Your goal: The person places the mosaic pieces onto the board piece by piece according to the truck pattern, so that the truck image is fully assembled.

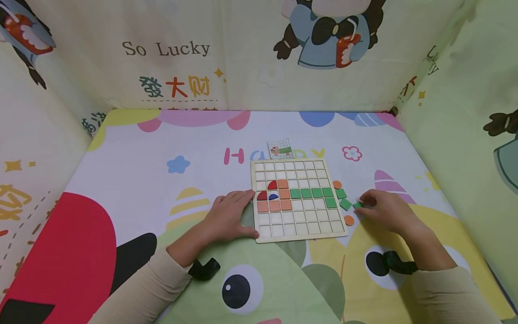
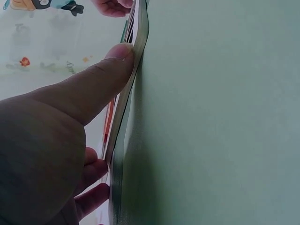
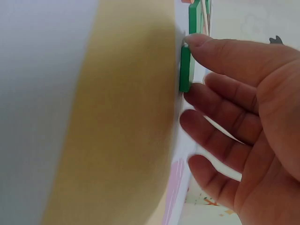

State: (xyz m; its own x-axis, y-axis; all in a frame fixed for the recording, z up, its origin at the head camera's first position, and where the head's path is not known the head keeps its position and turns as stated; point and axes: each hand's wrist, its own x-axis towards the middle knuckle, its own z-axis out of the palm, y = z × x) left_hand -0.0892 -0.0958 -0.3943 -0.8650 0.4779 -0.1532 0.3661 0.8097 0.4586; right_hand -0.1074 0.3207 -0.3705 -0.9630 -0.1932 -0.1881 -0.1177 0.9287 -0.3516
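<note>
A pale wooden grid board lies on the table, with green, orange, red and blue pieces in some of its cells. My left hand rests at the board's left edge, fingertips at the side and thumb at the near corner; the left wrist view shows the thumb along the rim. To the right of the board, my right hand pinches a green square tile between thumb and fingertip, low at the tabletop. Two more green tiles lie between that hand and the board.
Orange round pieces lie beside the board's right edge. A small picture card with a gridded coloured pattern sits just beyond the far edge. Printed cloth walls enclose the table at the back and sides.
</note>
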